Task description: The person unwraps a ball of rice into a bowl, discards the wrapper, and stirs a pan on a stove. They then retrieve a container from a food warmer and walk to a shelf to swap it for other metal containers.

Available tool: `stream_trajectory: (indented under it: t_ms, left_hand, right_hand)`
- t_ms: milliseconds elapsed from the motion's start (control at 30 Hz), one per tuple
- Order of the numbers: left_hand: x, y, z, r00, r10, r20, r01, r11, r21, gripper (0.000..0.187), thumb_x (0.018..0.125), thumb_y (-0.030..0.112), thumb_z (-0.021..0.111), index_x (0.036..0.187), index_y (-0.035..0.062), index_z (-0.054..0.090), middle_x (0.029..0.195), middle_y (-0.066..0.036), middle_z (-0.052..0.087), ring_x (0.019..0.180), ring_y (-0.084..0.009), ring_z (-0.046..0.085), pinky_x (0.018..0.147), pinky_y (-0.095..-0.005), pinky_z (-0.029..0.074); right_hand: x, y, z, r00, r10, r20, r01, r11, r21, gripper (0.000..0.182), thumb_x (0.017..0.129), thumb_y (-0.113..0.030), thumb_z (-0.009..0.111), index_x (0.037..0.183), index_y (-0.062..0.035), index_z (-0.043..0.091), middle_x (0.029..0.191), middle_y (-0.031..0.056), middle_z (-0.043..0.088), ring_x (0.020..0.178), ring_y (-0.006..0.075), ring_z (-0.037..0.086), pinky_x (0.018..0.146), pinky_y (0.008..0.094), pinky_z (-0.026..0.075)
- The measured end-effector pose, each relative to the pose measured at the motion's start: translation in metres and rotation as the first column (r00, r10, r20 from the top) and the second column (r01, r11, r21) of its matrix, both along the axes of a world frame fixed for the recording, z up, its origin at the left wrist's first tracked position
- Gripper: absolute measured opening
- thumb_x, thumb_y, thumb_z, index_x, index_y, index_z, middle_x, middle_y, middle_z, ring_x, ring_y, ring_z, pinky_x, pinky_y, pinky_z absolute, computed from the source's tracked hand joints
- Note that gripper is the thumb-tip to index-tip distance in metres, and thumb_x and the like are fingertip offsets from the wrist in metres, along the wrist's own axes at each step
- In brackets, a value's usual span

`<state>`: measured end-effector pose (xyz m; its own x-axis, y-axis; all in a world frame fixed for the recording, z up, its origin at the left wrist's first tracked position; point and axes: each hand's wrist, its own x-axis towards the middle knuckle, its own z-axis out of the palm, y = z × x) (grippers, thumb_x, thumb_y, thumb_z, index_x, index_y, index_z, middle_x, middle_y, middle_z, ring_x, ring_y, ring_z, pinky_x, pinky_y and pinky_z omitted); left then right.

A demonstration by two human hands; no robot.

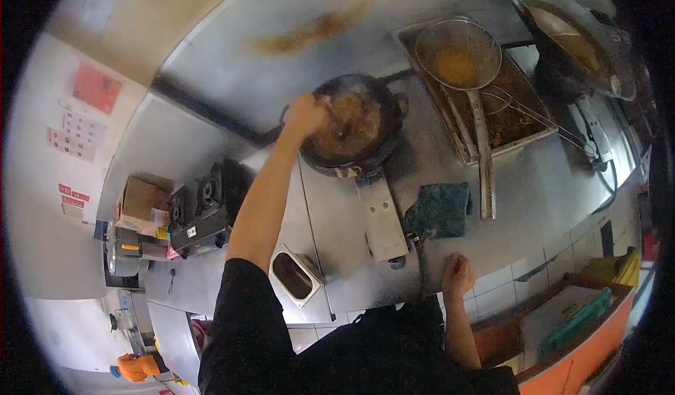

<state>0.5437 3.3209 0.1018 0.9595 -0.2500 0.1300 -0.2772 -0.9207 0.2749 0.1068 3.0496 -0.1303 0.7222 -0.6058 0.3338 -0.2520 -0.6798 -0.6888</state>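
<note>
My left hand [307,116] reaches over a round black pan [389,138] on a portable gas burner [383,219]. Its fingers are closed around a dark utensil [340,129], whose lower end dips into brown food [360,114]. I cannot make out the utensil's exact kind. Down by the counter's front edge, my right hand [458,275] is curled into a loose fist, with nothing visible in it. A dark green cloth [441,210] lies on the counter just beyond that hand.
A mesh strainer [483,142] rests across a metal tray [464,157] on the right. Farther right sits a large wok [562,33]. A rectangular metal container [295,277] stands below my left arm, with a black stove [204,209] to the left. A person in orange [138,368] is far off.
</note>
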Motion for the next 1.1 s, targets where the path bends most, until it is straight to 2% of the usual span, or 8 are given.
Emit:
stream_trajectory:
  t_ms: [267, 400, 500, 533, 633, 733, 1033, 1100]
  left_hand:
    - [-0.003, -0.020, 0.023, 0.986, -0.143, -0.086, 0.158, 0.964, 0.212, 0.034, 0.089, 0.039, 0.060, 0.092, 0.0080, 0.072, 0.068, -0.007, 0.070, 0.073, -0.0232, 0.070, 0.070, -0.0362, 0.052]
    - [-0.010, -0.043, 0.054, 1.000, 0.002, -0.017, -0.005, 0.985, -0.173, 0.034, 0.090, 0.038, 0.060, 0.095, 0.0067, 0.071, 0.070, -0.009, 0.070, 0.075, -0.0240, 0.070, 0.070, -0.0372, 0.052]
    - [0.031, -0.031, -0.014, 0.999, -0.007, 0.045, 0.009, 0.999, -0.034, 0.035, 0.091, 0.037, 0.057, 0.094, 0.0043, 0.070, 0.072, -0.010, 0.071, 0.077, -0.0250, 0.070, 0.072, -0.0374, 0.052]
    - [0.008, -0.050, 0.013, 0.999, -0.017, 0.032, 0.019, 0.997, -0.073, 0.047, 0.090, 0.042, 0.054, 0.082, -0.0024, 0.068, 0.081, -0.027, 0.065, 0.082, -0.0430, 0.063, 0.074, -0.0490, 0.048]
    - [0.026, -0.047, 0.020, 0.993, -0.112, 0.041, 0.112, 0.994, -0.015, 0.047, 0.089, 0.042, 0.054, 0.081, -0.0020, 0.068, 0.084, -0.027, 0.065, 0.085, -0.0435, 0.062, 0.075, -0.0497, 0.048]
    - [0.038, -0.040, -0.008, 0.996, -0.063, 0.056, 0.068, 0.993, -0.095, 0.034, 0.092, 0.032, 0.059, 0.091, -0.0008, 0.068, 0.072, -0.013, 0.070, 0.073, -0.0252, 0.070, 0.067, -0.0343, 0.052]
    - [0.000, -0.034, 0.028, 0.989, 0.056, -0.138, -0.068, 0.994, -0.086, 0.040, 0.092, 0.037, 0.057, 0.091, -0.0017, 0.069, 0.074, -0.012, 0.071, 0.077, -0.0258, 0.070, 0.071, -0.0363, 0.052]
    - [0.008, -0.025, -0.012, 0.998, -0.017, 0.053, 0.013, 0.997, 0.082, 0.038, 0.092, 0.037, 0.056, 0.092, 0.0023, 0.070, 0.072, -0.012, 0.070, 0.077, -0.0266, 0.070, 0.073, -0.0374, 0.052]
  right_hand:
    - [0.001, 0.001, 0.012, 0.998, -0.015, -0.055, 0.012, 0.999, -0.039, 0.010, 0.086, -0.018, 0.063, 0.090, -0.0085, 0.060, 0.080, 0.0101, 0.064, 0.066, 0.0319, 0.061, 0.057, 0.0417, 0.048]
    - [-0.003, 0.000, -0.005, 0.999, -0.027, -0.036, 0.027, 1.000, -0.016, 0.008, 0.086, -0.014, 0.064, 0.089, -0.0081, 0.060, 0.079, 0.0108, 0.064, 0.065, 0.0331, 0.061, 0.056, 0.0418, 0.048]
    - [-0.002, -0.001, -0.006, 0.999, -0.013, -0.041, 0.011, 0.999, -0.039, 0.006, 0.086, -0.012, 0.063, 0.088, -0.0077, 0.059, 0.074, 0.0122, 0.063, 0.062, 0.0331, 0.061, 0.054, 0.0406, 0.048]
    - [-0.002, -0.001, -0.004, 1.000, -0.003, -0.012, 0.002, 0.999, -0.050, 0.006, 0.086, -0.012, 0.063, 0.088, -0.0074, 0.059, 0.075, 0.0122, 0.063, 0.062, 0.0329, 0.061, 0.054, 0.0405, 0.048]
    - [-0.001, -0.002, 0.000, 1.000, 0.001, 0.009, 0.000, 0.998, -0.063, 0.006, 0.086, -0.010, 0.063, 0.088, -0.0063, 0.060, 0.074, 0.0119, 0.063, 0.063, 0.0328, 0.061, 0.055, 0.0400, 0.048]
    - [0.004, -0.001, 0.012, 1.000, -0.003, -0.009, 0.002, 0.999, -0.054, 0.006, 0.085, -0.009, 0.063, 0.090, -0.0056, 0.060, 0.076, 0.0119, 0.063, 0.064, 0.0336, 0.061, 0.057, 0.0408, 0.048]
    - [-0.002, -0.004, -0.007, 0.999, -0.006, -0.040, 0.003, 0.996, -0.090, 0.009, 0.085, -0.014, 0.063, 0.092, -0.0097, 0.061, 0.080, 0.0095, 0.063, 0.066, 0.0314, 0.061, 0.055, 0.0417, 0.049]
    - [-0.001, -0.001, -0.005, 0.999, 0.012, -0.034, -0.015, 0.996, -0.086, 0.007, 0.085, -0.014, 0.063, 0.090, -0.0094, 0.060, 0.080, 0.0093, 0.063, 0.067, 0.0314, 0.061, 0.055, 0.0417, 0.049]
